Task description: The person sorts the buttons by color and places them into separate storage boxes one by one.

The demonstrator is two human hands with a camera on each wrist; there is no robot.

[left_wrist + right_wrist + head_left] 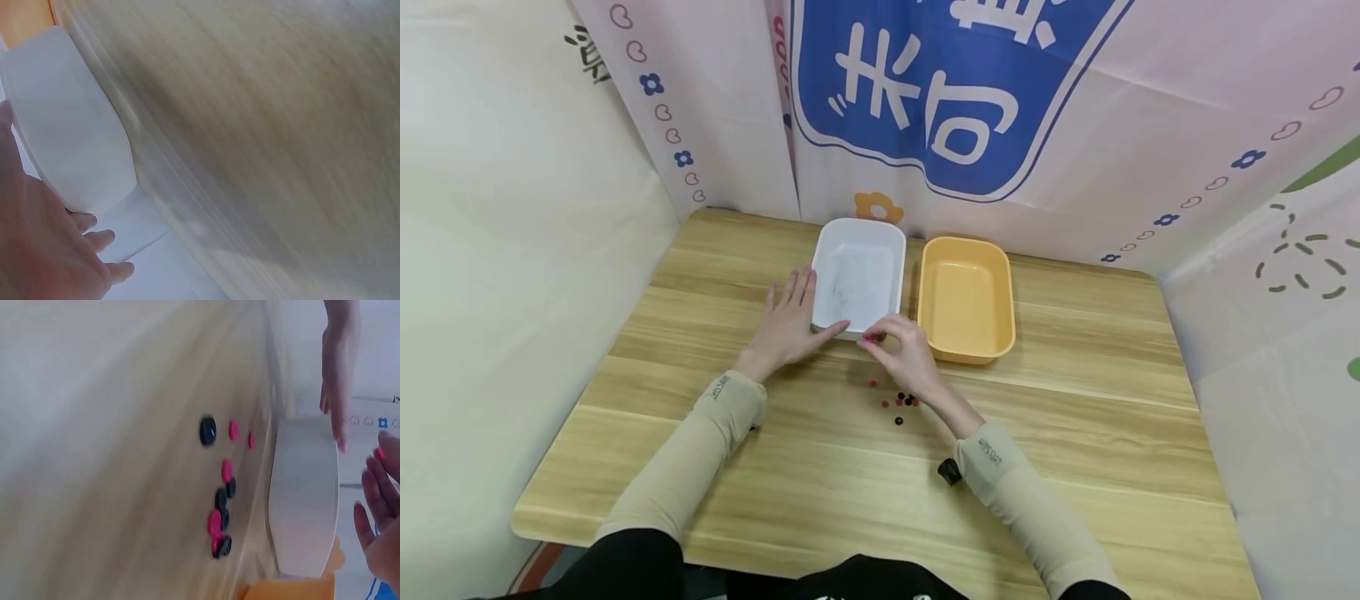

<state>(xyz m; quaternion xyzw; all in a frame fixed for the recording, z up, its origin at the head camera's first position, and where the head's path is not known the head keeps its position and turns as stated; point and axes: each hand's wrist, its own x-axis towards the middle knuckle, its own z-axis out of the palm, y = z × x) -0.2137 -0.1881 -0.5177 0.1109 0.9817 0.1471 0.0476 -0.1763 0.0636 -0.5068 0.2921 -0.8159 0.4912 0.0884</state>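
A white plastic tub (872, 258) stands at the back of the table, with faint dark marks on its floor. My left hand (788, 325) rests along its left side, fingers straight and thumb stretched across the near rim. Just at the tub's near right corner, my right hand (908, 354) pinches a small pink button (379, 452) between thumb and fingertips. On the table below that hand lie several loose pink buttons (227, 470) and black buttons (208, 431), some touching or overlapping. The tub's outer wall fills part of the left wrist view, with the left fingers behind it.
To the right of the white tub stands a yellow tub (966, 292), a narrow gap between them. The wooden table (1075, 400) meets a printed curtain (730, 100) at the back. A small black object (950, 472) sits against the right sleeve.
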